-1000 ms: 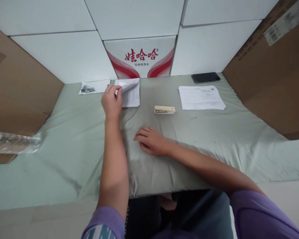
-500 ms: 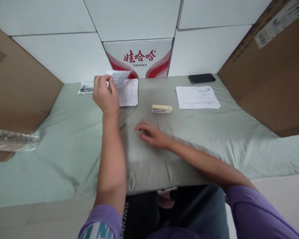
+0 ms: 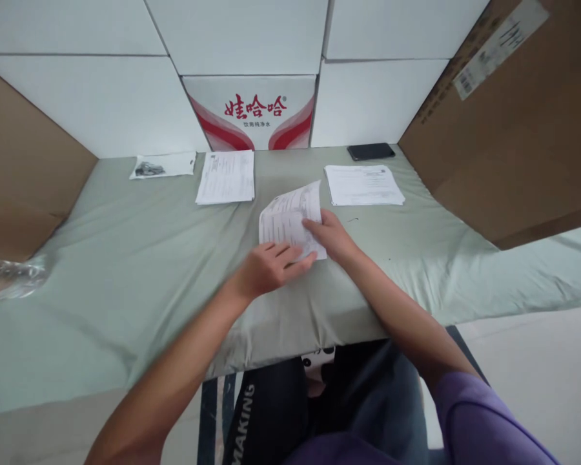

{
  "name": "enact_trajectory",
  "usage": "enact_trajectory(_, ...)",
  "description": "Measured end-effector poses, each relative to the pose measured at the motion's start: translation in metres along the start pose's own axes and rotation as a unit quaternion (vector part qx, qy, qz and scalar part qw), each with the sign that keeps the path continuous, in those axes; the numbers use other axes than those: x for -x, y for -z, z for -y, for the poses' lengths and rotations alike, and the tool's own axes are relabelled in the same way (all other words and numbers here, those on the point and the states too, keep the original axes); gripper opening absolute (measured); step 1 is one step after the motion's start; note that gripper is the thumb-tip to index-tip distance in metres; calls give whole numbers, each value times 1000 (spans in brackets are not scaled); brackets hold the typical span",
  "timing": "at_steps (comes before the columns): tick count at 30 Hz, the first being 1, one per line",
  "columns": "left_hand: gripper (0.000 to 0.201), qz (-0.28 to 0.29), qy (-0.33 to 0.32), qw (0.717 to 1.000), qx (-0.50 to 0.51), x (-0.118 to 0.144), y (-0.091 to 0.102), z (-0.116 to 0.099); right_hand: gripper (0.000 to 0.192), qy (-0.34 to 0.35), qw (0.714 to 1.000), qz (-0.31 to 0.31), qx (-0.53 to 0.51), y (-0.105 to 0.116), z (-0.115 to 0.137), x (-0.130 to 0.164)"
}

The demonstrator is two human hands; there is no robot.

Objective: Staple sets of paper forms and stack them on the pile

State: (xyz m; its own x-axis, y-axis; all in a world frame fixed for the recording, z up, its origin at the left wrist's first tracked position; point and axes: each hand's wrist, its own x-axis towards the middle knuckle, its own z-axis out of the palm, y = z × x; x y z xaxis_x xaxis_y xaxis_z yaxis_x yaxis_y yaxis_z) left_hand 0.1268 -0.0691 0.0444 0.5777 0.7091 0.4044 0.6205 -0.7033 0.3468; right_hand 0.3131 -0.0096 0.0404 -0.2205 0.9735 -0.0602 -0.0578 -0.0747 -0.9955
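And here's the printed paper [image 3: 289,223], up off the cloth-covered bench [image 3: 140,278], in the middle and on the near side of the two piles! The right hand [image 3: 337,237] has it: thumb laid over the front face, fingers tucked behind, the grip clamped on the right-hand edge. That forearm slants in from the near right, wrist low, close over the cloth.

Across to the left hand [image 3: 265,268]: it lies at the paper's lower edge, back turned up, fingers slightly spread and pointing right, the lowest finger reaching nearly to the right corner. Is it pinching the paper? From where I stand, I cannot tell. Its forearm runs up from the near left, elbow swung wide, so the two arms close in toward each other.

The paper leans and bows, its far right corner poking up. Beyond it, on the left, sits one pile of printed pages [image 3: 226,177]; on the right, another stack of sheets [image 3: 364,186], with a dark phone [image 3: 370,152] just past it.
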Motion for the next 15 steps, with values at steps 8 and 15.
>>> enact_trajectory(8,57,-321,259,833,369,5,-18,46,43,188,972,39,136,11,14,19)
enact_trajectory(15,42,-347,272,822,360,9,-8,35,49,195,977,27,86,5,5,15)
